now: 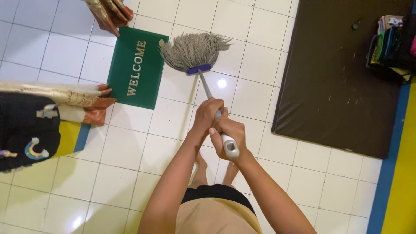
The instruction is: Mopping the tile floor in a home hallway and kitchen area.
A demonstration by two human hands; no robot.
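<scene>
Both hands are wrapped around the grey handle of a mop (203, 73), one above the other near the middle of the view. The left hand (207, 113) sits farther along the pole, its fingers (215, 105) curled closed around it; the right hand (229, 138) grips the nearer end, fingers closed on the pale handle grip, whose rounded tip pokes out below the fist. The pole slants away and slightly left to a purple clamp, and beyond it the grey string mop head (193, 50) lies spread on the white tiled floor (255, 91). The strings touch or lie just beside the right edge of a green doormat (130, 67) on the far left. To the right, well apart from the mop head, a dark brown mat (338, 82) lies flat on the tiles, with a stack of folded clothes (392, 41) on its far right corner. A gold and brown curtain (65, 97) comes in from the left edge. The person's bare feet (229, 170) stand on the tiles below the hands.
</scene>
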